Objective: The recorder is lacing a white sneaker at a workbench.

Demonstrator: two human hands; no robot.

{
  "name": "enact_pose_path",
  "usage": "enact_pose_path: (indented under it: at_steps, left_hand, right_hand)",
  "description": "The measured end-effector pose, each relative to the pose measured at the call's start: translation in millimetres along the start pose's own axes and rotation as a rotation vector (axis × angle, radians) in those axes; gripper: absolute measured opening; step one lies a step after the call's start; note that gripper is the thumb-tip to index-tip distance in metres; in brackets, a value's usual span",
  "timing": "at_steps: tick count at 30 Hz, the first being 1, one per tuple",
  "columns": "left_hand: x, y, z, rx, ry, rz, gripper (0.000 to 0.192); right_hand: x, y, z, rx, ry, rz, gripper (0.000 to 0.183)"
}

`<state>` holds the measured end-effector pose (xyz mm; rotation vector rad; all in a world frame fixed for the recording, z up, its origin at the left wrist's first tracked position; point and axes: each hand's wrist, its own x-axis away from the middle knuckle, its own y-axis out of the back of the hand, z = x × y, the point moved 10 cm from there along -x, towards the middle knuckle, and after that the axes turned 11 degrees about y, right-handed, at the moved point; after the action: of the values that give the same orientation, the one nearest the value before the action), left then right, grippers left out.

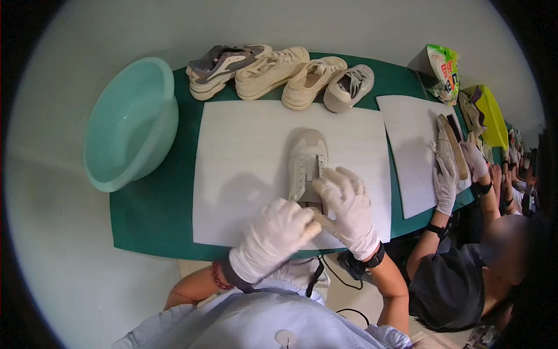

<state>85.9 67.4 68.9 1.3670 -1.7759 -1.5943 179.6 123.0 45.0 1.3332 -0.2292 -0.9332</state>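
A white and grey sneaker [308, 152], its eyelets unlaced, lies on a white foam sheet [235, 165], toe pointing away from me. At its heel end is my left hand [281, 233] in a white glove, fingers curled; whether it grips anything is hidden. My right hand [346, 200], also gloved and slightly blurred, reaches over the shoe's right side near the opening, fingers bent. The fingertips of both hands come close together at the heel, covering part of the shoe. What lies between them cannot be made out.
Several shoes [266, 78] stand along the back of the green table [148, 222]. A turquoise basin [130, 126] is at the left. To the right, a co-worker's gloved hands [445, 185] handle a white shoe [444, 144] on another sheet, near a detergent bag [444, 74] and a yellow-green basin [492, 118].
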Motion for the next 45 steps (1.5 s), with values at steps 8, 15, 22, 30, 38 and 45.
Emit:
enact_pose_path:
  at_steps: [8, 15, 22, 30, 38, 45]
  left_hand:
    - [-25, -23, 76, 0.239, 0.436, 0.114, 0.067]
    - [-5, -55, 89, 0.452, 0.645, 0.132, 0.067]
    - [-42, -9, 54, 0.173, 0.272, -0.132, 0.043]
    - [-78, -67, 56, -0.414, 0.436, 0.017, 0.02]
    - [-60, -43, 50, -0.348, 0.289, -0.091, 0.014]
    - [25, 9, 155, 1.116, 0.774, -0.34, 0.022]
  right_hand:
    - [-45, -14, 4, 0.182, 0.018, 0.128, 0.036]
    - [-63, 8, -105, -0.517, -0.453, -0.225, 0.026]
    - [-74, -14, -137, -0.596, -0.474, -0.185, 0.028]
    - [-65, 6, -111, -0.416, -0.334, -0.271, 0.031]
    - [-59, 25, -89, -0.366, -0.228, -0.292, 0.026]
    - [-24, 23, -21, -0.162, -0.039, -0.211, 0.039]
